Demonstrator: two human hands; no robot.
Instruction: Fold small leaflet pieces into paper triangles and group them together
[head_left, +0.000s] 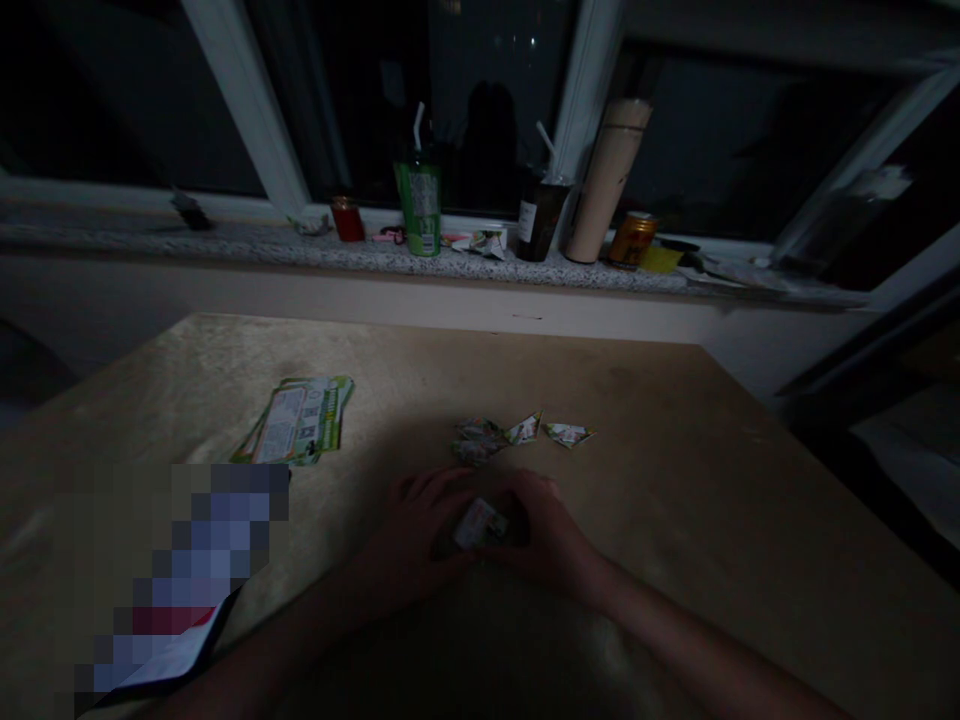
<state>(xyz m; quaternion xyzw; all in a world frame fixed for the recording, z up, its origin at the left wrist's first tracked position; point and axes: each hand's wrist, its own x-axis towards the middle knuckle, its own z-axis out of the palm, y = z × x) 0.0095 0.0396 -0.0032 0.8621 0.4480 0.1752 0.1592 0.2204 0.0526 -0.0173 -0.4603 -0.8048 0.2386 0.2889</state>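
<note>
A small folded piece of printed paper (474,526) lies between my two hands, low over the table. My left hand (420,525) curls in from the left, its thumb at the paper's lower edge. From the right, my right hand (551,530) bends round the same piece, thumb and fingers closed in on it. Dim light hides the exact fingertip contact. Just beyond my hands lie several folded paper pieces (478,440), with a pointed folded paper (525,428) and another folded paper (568,434) to their right.
A stack of green and white printed leaflets (296,420) lies on the wooden table (652,400) at the left. Nearer me is a lit, blurred-out screen (202,580). The window sill (465,258) bears a green cup (421,205), a dark cup, a tall flask (609,185) and a can.
</note>
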